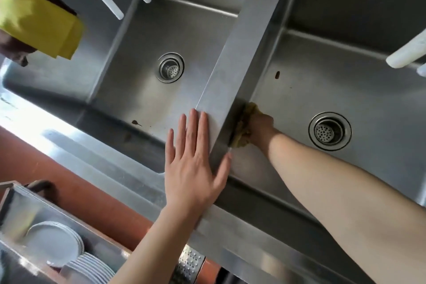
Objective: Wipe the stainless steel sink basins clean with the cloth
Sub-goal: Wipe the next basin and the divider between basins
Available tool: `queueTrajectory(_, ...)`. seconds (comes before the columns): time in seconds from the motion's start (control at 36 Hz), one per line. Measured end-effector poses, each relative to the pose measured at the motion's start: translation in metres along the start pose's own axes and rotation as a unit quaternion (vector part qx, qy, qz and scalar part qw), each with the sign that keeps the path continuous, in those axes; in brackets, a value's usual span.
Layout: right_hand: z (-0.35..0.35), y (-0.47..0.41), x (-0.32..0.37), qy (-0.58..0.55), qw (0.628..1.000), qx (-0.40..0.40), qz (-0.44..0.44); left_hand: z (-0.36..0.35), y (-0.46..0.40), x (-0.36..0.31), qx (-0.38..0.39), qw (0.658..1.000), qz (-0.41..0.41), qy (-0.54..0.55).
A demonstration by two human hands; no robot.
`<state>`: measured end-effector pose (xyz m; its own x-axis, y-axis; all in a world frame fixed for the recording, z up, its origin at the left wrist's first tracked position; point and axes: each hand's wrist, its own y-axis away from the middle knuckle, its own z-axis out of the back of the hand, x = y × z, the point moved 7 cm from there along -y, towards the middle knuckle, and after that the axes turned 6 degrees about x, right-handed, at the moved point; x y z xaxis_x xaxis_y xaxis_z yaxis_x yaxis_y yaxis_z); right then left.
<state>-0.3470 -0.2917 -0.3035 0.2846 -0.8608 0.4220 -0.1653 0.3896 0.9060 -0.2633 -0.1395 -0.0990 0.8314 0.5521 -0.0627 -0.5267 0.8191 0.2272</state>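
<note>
Against the right basin's wall, the right hand [260, 130] grips the cloth [243, 129]; the left hand [196, 168] lies flat, released.

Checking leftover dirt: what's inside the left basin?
Left basin holds a drain strainer and brown spots near its front wall; the left hand hides one corner.

The right hand [259, 130] hides most of the cloth [242, 131] and its own fingers, while the frame's edges crop the yellow rag [39, 23] upper left and plates [69, 253] lower left.
</note>
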Motion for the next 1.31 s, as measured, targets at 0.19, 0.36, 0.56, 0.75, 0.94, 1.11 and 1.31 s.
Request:
queueTrajectory(0.19,-0.001,0.032,0.025,-0.014,1.0,0.016,0.012,-0.001,0.0,0.0,0.013,1.0,0.011,0.004)
queueTrajectory(0.36,-0.003,0.062,0.039,-0.033,0.998,0.038,0.028,0.001,0.0,-0.001,0.007,1.0,0.011,0.011)
queueTrajectory(0.56,-0.005,0.122,0.046,-0.012,0.987,0.007,0.161,0.001,0.001,0.0,0.007,0.999,0.008,0.042)
queueTrajectory(0.75,-0.008,0.174,0.052,0.027,0.948,0.15,0.279,0.002,0.001,0.002,0.008,0.998,0.003,0.068)
queueTrajectory(0.94,0.049,0.141,0.05,0.111,0.947,0.088,0.289,0.003,0.001,0.003,0.016,0.997,0.005,0.074)
queueTrajectory(1.11,0.076,0.068,0.04,0.202,0.956,-0.043,0.208,0.003,0.001,0.003,0.01,0.996,-0.001,0.085)
queueTrajectory(1.31,0.025,0.025,0.032,0.084,0.994,0.046,0.061,0.003,0.001,0.004,0.01,0.996,-0.001,0.083)
